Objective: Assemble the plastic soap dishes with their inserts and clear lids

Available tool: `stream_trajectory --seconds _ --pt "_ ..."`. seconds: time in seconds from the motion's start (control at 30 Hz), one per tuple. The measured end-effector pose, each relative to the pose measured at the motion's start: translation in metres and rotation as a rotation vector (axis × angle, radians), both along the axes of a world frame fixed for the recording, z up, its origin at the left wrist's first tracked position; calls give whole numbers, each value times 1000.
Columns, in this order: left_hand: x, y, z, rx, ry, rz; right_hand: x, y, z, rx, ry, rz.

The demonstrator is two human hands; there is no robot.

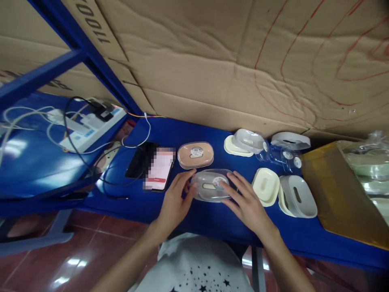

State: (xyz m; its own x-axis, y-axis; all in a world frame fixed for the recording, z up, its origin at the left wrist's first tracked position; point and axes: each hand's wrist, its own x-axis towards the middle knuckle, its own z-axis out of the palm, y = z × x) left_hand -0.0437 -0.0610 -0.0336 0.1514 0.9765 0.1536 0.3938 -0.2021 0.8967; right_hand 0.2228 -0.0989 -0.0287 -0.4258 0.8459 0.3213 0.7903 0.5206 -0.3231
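A grey soap dish (206, 178) with a clear lid and a round label lies on the blue table in front of me. My left hand (178, 196) grips its left end, thumb and fingers curled at the edge. At the right end, my right hand (244, 198) clasps the lid, one fingertip on the label and others at the rim. Just behind stands a pink soap dish (194, 156) with its own clear lid and label. Right of my right hand lies a cream tray piece (266, 186), beside a grey slotted tray (299, 198) leaning on another cream piece.
More grey trays (249, 140) and clear lids (278, 156) lie at the back right. A cardboard box (346, 194) holds wrapped soap dishes. Left are a phone (159, 170) with a lit screen, black cables, and a power strip (94, 129). A cardboard wall (194, 61) rises behind.
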Motion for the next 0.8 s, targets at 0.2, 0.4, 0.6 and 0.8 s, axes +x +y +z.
stream_trajectory --seconds 0.2,0.4,0.6,0.8 --pt "-5 -5 -17 227 239 -64 -18 -8 3 -48 -55 -93" --pt "-27 -9 -21 121 270 -393 -33 -24 6 -40 -122 -33" --pt "-34 -18 -32 182 336 -444 -34 -35 -9 38 -120 52" --pt "-37 -17 -32 336 384 -509 -31 -44 -22 77 -140 35"
